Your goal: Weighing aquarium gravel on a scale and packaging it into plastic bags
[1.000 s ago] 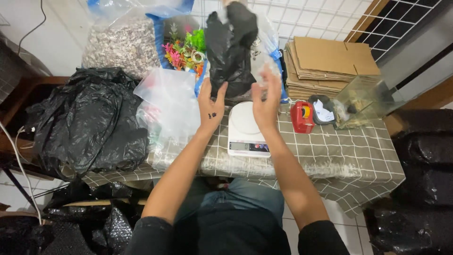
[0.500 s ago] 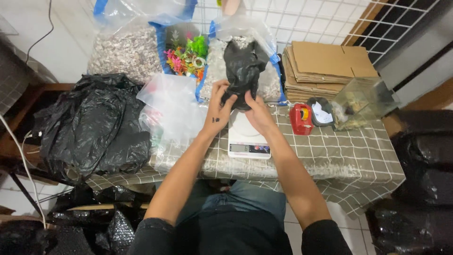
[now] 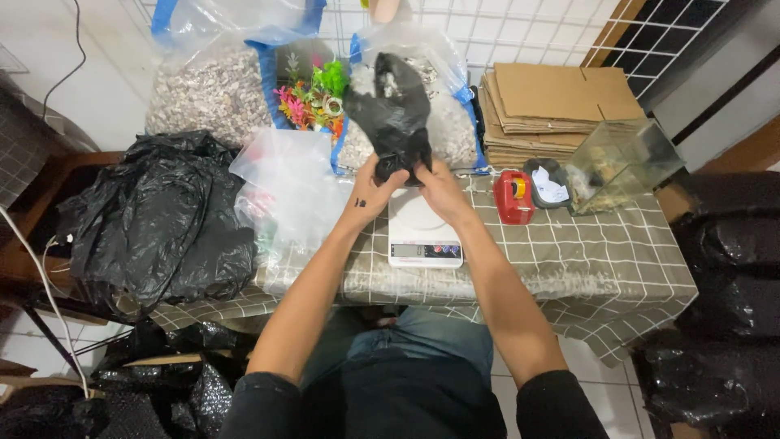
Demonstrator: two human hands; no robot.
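Both of my hands grip the lower end of a crumpled black plastic bag [image 3: 392, 110] that stands up above a white kitchen scale [image 3: 422, 232]. My left hand [image 3: 375, 185] clasps the bag's bottom from the left. From the right, my right hand [image 3: 435, 183] pinches the same bunched end. The scale sits on a grey checked tablecloth [image 3: 585, 260] directly in front of me, its display facing me.
A heap of black bags [image 3: 158, 219] lies at the left, clear zip bags [image 3: 288, 195] beside it. Behind stand bags of gravel [image 3: 215, 85], colourful plastic plants [image 3: 313, 97], flat cardboard [image 3: 561, 102], a red tape dispenser [image 3: 512, 197] and a small glass tank [image 3: 621, 162].
The black bag was held high with my hands spread. It has come down and both hands have closed together on its lower end above the scale.
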